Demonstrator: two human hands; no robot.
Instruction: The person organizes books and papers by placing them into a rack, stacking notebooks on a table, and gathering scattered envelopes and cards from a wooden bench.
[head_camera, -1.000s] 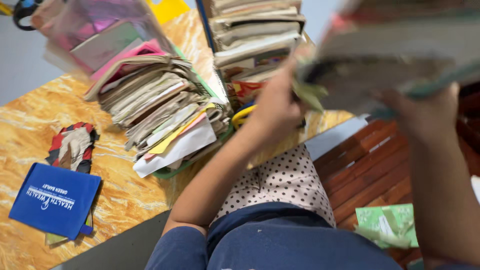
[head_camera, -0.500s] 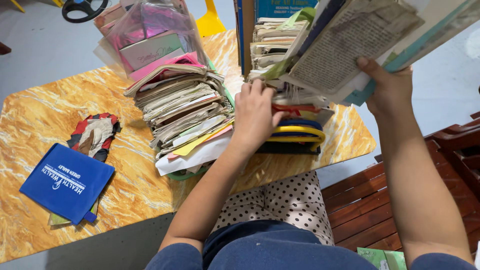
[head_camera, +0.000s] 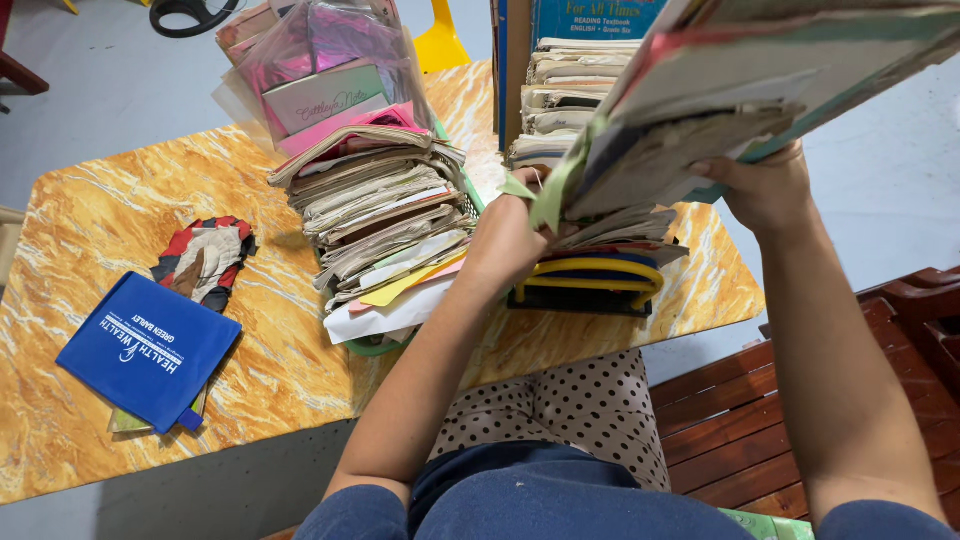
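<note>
So the right hand (head_camera: 765, 190) has tipped the book bundle (head_camera: 740, 90) flatter above the surface (head_camera: 100, 230), fingers clamped underneath. Left hand (head_camera: 505, 240) fingers now pinch loose pages (head_camera: 610, 225) over the yellow-handled basket (head_camera: 590, 280).

Head view. Left hand (head_camera: 505, 240) and right hand (head_camera: 765, 190) grip a lifted bundle of worn books (head_camera: 720, 100) above the marbled orange table (head_camera: 90, 230). Left of the bundle: stacked papers (head_camera: 385, 215) in a green basket; farther left, a blue pouch (head_camera: 148, 350).
</note>
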